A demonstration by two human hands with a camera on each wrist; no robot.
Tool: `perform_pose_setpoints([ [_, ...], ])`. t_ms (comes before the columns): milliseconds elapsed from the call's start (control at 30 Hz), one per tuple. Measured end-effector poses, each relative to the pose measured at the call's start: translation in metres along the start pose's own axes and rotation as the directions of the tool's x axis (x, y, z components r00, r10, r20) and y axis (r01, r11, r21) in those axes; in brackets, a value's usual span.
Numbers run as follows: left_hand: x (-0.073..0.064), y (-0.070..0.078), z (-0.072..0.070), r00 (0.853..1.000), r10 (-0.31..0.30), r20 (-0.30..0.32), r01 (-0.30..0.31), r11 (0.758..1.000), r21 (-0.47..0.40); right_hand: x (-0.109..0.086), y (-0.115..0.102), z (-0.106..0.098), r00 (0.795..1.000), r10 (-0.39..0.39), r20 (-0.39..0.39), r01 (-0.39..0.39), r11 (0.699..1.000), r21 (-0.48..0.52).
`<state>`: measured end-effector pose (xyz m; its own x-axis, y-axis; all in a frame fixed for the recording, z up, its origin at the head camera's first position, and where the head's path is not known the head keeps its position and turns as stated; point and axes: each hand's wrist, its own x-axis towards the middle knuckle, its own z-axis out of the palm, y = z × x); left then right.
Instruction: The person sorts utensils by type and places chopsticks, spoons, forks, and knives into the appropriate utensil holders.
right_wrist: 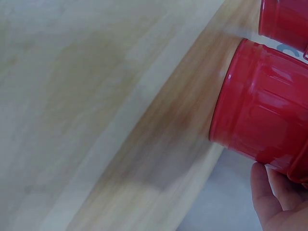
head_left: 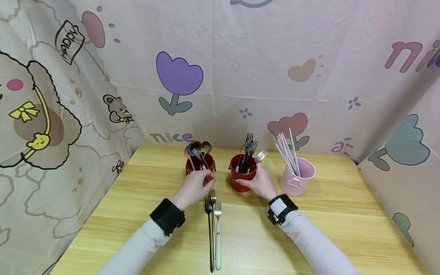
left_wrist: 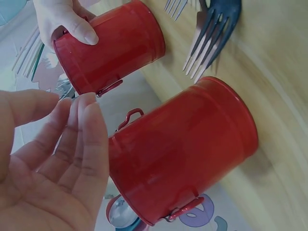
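Note:
My left hand (head_left: 196, 185) hovers in front of the left red bucket (left_wrist: 183, 149), thumb near the bent fingertips and nothing between them. Spoons (head_left: 196, 149) stand in that bucket. With my right hand (head_left: 260, 184) I grip the right red bucket (head_left: 239, 184) at its right side, thumb across the front. Dark and silver forks (head_left: 248, 151) stand in it, tines up. One silver fork (head_left: 261, 155) leans out to the right, just above my right hand, its lower part hidden. Below my left hand lie a black fork (head_left: 210, 236), a copper-coloured fork (head_left: 213, 221) and a green-handled fork (head_left: 218, 244).
A pink bucket (head_left: 298, 179) with several pastel straws (head_left: 288, 152) stands right of my right hand. The wooden table (head_left: 343, 229) ends at a printed cloth backdrop (head_left: 240, 76) behind the buckets, with more cloth at both sides.

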<state>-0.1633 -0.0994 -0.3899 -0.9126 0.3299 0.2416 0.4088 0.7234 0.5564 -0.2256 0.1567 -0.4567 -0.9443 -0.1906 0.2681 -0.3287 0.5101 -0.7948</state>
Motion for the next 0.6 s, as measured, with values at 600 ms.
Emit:
perform_pose_setpoints([
  [600, -0.037, -0.012, 0.011, 0.971, 0.036, 0.236, -0.053, 0.996, 0.066, 0.000, 0.000, -0.001, 1.000, -0.005, 0.005, 0.004, 1.000, 0.009],
])
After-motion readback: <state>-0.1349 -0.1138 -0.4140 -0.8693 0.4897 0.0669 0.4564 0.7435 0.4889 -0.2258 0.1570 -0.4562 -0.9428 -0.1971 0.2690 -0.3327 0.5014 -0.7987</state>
